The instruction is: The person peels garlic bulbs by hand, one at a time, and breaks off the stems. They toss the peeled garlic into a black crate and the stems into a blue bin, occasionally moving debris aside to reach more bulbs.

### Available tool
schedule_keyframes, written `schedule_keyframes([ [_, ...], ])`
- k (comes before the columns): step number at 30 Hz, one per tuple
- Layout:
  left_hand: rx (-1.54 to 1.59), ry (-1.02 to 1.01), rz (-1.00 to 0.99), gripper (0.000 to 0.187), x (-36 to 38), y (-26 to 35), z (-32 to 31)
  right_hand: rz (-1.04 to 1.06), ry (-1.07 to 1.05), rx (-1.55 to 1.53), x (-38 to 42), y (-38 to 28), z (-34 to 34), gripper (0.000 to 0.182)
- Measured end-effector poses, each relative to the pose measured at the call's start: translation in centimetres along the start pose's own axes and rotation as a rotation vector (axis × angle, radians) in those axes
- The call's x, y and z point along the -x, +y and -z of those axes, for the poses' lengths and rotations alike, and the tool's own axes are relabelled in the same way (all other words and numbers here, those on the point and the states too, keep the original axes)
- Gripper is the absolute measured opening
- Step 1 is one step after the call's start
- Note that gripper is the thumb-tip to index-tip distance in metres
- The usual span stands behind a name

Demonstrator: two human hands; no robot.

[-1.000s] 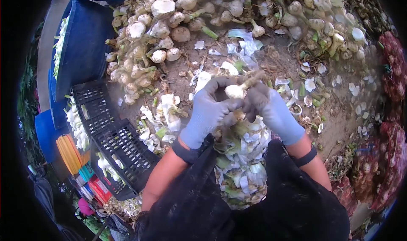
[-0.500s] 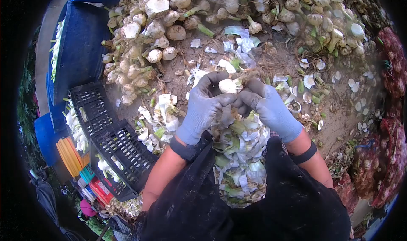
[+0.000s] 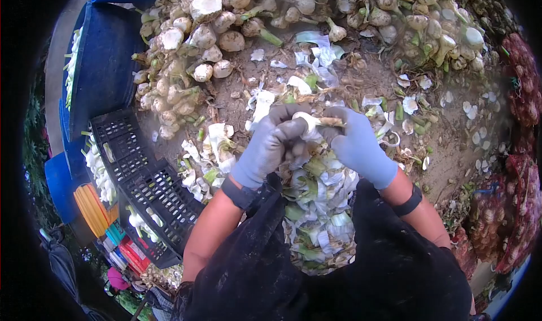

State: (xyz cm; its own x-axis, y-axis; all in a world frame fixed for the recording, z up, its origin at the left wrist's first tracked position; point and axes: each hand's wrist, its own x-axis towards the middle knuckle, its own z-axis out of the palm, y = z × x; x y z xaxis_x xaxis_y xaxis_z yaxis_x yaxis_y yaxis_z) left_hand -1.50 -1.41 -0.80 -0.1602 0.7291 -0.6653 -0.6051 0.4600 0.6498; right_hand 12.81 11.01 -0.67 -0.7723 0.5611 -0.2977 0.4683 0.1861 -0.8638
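My left hand point(image 3: 270, 142), in a grey-blue glove, is closed around a white garlic bulb point(image 3: 306, 119) in front of my chest. The bulb's stem points right, and my right hand point(image 3: 353, 143), gloved the same way, has its fingers closed at that stem. Its fingertips are partly hidden. Below both hands, a heap of peeled garlic skins point(image 3: 322, 208) lies between my legs. More white skins point(image 3: 218, 146) are scattered on the ground left of my left hand.
Garlic bulbs are piled at the upper left point(image 3: 203, 38) and upper right point(image 3: 418, 22). Black crates point(image 3: 147, 180) and a blue container point(image 3: 107, 67) stand at left. Red net sacks point(image 3: 519, 208) line the right side.
The bulb has turned, so its stem now shows pointing right. My left hand has shifted slightly left and down, and my right hand has tilted over the stem.
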Motion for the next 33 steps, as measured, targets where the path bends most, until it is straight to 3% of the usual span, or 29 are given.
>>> schedule_keyframes([
  [1,0.045,-0.057,-0.083,0.038,-0.1,-0.7,-0.6,0.0,0.0,-0.001,0.0,0.2,0.1,0.026],
  [2,0.044,-0.057,-0.083,0.038,-0.2,-0.6,-0.5,0.158,0.013,0.246,-0.1,0.4,0.2,0.024],
  [3,0.099,-0.105,-0.03,0.042,-0.3,-0.4,-0.5,0.316,0.027,0.495,-0.1,0.7,0.2,0.022],
  [4,0.154,-0.154,0.024,0.046,-0.4,-0.2,-0.5,0.315,0.028,0.497,-0.2,1.1,-0.1,0.022],
  [6,0.035,-0.12,-0.053,0.051,-0.7,0.4,-0.8,0.222,0.193,0.15,-0.3,1.8,-1.0,0.019],
  [7,-0.087,-0.085,-0.126,0.058,-0.7,0.6,-0.8,0.221,0.194,0.148,-0.4,1.8,-0.8,0.019],
  [8,-0.092,-0.087,-0.124,0.058,-1.1,-0.2,-0.9,-0.032,0.027,-0.155,-0.6,1.6,-0.3,0.02],
  [9,-0.342,0.04,-0.355,0.06,-1.6,-1.1,-1.6,-0.283,-0.141,-0.455,-0.8,1.5,0.1,0.021],
  [10,-0.589,0.171,-0.586,0.064,-1.8,-1.7,-2.0,-0.284,-0.137,-0.457,-0.8,1.3,0.2,0.021],
  [11,-0.844,0.164,-0.404,0.068,-0.9,-1.6,-0.9,-0.282,-0.155,-0.513,-0.8,1.2,0.2,0.022],
  [13,-0.872,0.186,-0.37,0.064,-0.5,-1.5,-1.0,-0.277,-0.176,-0.568,-0.6,1.1,0.1,0.023],
  [15,-0.898,0.212,-0.338,0.061,0.0,-0.8,-1.2,-0.181,-0.12,-0.313,-0.2,0.9,-0.1,0.023],
  [17,-0.402,0.001,0.051,0.036,0.5,0.6,-1.4,-0.135,-0.104,-0.309,0.3,1.7,-1.0,0.022],
  [18,-0.402,0.001,0.051,0.036,0.1,-0.3,-0.5,-0.094,-0.087,-0.304,0.7,2.0,-1.3,0.021],
  [20,-0.991,0.02,-0.509,0.058,-1.4,-2.8,2.1,-0.138,-0.193,-0.237,2.0,1.3,-1.6,0.02],
  [21,-0.878,-0.016,-0.441,0.079,-1.2,-0.9,0.9,-0.185,-0.302,-0.171,2.5,1.0,-1.6,0.02],
  [24,-0.628,0.11,-0.383,0.072,-1.0,-0.5,-0.7,-0.318,-0.328,-0.067,1.5,-0.2,0.0,0.018],
  [25,-0.489,0.102,-0.216,0.056,-0.8,0.4,-1.4,-0.178,-0.245,-0.001,1.5,0.3,0.0,0.019],
  [26,-0.494,0.099,-0.222,0.056,-0.8,0.9,-1.5,-0.174,-0.237,-0.001,1.3,1.1,-0.2,0.019],
  [28,-0.985,0.049,-0.642,0.046,-0.3,0.9,-1.7,0.062,-0.048,0.086,1.6,1.9,-0.4,0.026],
  [29,-1.035,0.075,-0.449,0.054,0.0,0.7,-1.7,0.065,-0.108,0.151,1.9,2.0,0.0,0.026],
  [33,-1.058,0.055,-0.465,0.054,-0.4,-0.8,-1.2,0.255,-0.086,0.392,1.1,3.3,-0.5,0.017],
])
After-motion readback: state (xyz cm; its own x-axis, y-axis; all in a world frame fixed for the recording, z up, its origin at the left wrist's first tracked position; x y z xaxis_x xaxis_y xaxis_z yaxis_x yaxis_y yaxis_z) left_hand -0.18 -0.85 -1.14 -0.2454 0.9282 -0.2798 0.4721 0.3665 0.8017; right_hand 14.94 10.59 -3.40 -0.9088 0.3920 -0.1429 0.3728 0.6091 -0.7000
